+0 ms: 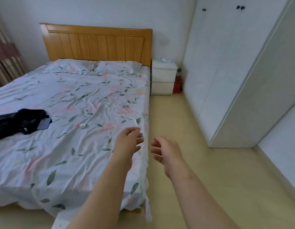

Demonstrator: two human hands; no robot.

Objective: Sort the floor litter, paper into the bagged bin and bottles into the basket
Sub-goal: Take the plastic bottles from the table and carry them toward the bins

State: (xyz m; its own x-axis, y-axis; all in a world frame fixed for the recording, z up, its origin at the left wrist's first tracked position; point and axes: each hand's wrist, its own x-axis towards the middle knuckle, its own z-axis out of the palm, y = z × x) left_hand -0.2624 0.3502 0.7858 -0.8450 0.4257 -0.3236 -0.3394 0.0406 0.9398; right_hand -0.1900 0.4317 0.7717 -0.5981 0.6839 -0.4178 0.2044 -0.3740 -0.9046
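Lying on the bed [69,146] well ahead of the left hand [129,140]: a tan paper-like scrap [140,92]. Both hands loose-fingered, holding nothing. Left hand over the bed edge, right hand [165,150] over the floor [184,121], wardrobe [226,71] further right.

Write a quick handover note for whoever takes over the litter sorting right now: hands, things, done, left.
Left hand: open, holding nothing, above the near edge of the bed.
Right hand: open, holding nothing, above the floor between bed and wardrobe.
Job's things: no paper, bottles, bagged bin or basket shows in this view.
Done: cannot tell from here.
Left: probably turn to find the litter and containers, then sort.
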